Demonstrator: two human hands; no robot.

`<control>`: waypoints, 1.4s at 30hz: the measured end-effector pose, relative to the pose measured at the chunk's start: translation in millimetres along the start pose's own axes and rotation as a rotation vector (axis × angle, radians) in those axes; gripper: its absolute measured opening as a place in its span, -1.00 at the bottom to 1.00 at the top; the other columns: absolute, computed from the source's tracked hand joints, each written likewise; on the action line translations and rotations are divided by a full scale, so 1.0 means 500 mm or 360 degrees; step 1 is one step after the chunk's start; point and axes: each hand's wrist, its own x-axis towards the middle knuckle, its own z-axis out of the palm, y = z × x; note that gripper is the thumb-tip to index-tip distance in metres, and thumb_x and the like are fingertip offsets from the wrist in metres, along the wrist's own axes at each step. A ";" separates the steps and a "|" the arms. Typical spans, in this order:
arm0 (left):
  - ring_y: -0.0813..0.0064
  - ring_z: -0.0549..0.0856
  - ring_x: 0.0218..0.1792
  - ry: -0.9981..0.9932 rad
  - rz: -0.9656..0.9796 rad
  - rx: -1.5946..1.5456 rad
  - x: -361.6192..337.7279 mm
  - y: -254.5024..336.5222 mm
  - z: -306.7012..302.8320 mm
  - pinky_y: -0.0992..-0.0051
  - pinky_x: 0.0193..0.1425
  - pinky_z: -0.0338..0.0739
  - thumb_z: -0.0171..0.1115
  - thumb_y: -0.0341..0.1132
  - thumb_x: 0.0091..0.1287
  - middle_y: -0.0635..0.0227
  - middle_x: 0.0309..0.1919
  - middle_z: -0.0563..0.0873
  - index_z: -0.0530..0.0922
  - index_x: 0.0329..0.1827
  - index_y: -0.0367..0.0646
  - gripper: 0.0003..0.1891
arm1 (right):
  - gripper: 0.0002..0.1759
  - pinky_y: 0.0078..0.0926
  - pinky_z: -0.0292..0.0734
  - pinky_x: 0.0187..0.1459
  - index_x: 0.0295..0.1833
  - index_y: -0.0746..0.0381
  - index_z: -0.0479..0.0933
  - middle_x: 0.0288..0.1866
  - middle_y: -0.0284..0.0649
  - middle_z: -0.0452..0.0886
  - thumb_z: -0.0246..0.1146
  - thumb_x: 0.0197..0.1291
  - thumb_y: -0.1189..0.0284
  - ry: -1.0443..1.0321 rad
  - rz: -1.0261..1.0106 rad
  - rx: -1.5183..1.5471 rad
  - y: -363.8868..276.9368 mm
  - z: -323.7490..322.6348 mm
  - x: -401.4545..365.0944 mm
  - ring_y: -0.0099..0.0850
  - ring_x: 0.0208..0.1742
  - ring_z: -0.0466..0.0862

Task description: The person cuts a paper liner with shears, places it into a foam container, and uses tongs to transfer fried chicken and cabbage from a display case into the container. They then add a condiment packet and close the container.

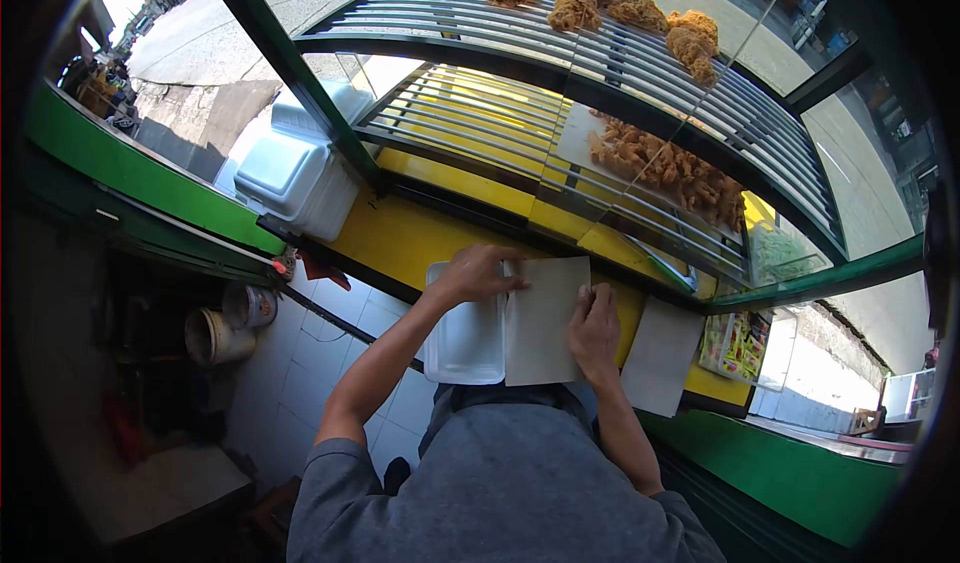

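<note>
My right hand (596, 331) is closed, its fingers curled in at the right edge of the paper sheet (546, 328), which it grips. My left hand (484, 273) is partly open, its fingers bent and reaching over the sheet's upper left corner; whether they pinch the paper, I cannot tell. The sheet lies before my body, its left edge alongside the open foam box (466, 339), whose shallow white interior faces up beneath my left wrist. Whether part of the box extends under the sheet is hidden. Both are at the near side of the yellow counter (388, 235). To the right of my right hand lies more brown paper (660, 355), and just beyond that, a clear container of sachets (736, 347). To the left, white foam boxes (284, 177) are stacked near a dark green post. Farther out, directly ahead, fried pieces (576, 10) rest on the upper slatted rack (440, 13), and a heap of smaller fried pieces (668, 168) lies on the level below. A clear tub (786, 255) with pale green contents stands at the right end; two buckets (216, 337) appear at lower left, near the tiled floor.
</note>
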 end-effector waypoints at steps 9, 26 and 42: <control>0.12 0.60 0.17 0.0026 0.0016 0.0299 0.002 0.027 -0.004 0.19 0.31 0.40 0.45 -0.02 0.14 0.05 0.15 0.63 0.57 0.25 -0.12 -0.37 | -0.72 -0.09 0.39 -0.18 -0.27 0.35 0.40 -0.32 0.01 0.48 0.25 0.29 0.34 -0.0557 -0.0004 0.0195 0.008 -0.054 0.036 0.04 -0.25 0.51; 0.23 -0.03 0.62 -0.0133 0.0170 0.0971 -0.106 0.112 0.161 -0.19 0.57 -0.54 -0.02 0.39 0.28 0.09 0.58 0.11 0.09 0.59 -0.19 -0.01 | -0.76 -0.07 0.44 -0.23 -0.26 0.33 0.42 -0.27 -0.01 0.49 0.32 0.21 0.43 -0.0415 -0.0174 0.0125 0.004 -0.036 0.020 0.05 -0.25 0.56; 0.21 0.05 0.60 -0.0087 0.0095 0.1041 -0.098 0.124 0.161 -0.18 0.59 -0.52 0.01 0.43 0.24 0.08 0.54 0.19 0.13 0.57 -0.18 0.01 | -0.30 -0.02 0.12 0.38 0.37 0.19 0.40 0.33 0.01 0.38 0.41 0.06 0.39 -0.0336 -0.0862 -0.0583 -0.036 -0.081 0.022 -0.07 0.41 0.32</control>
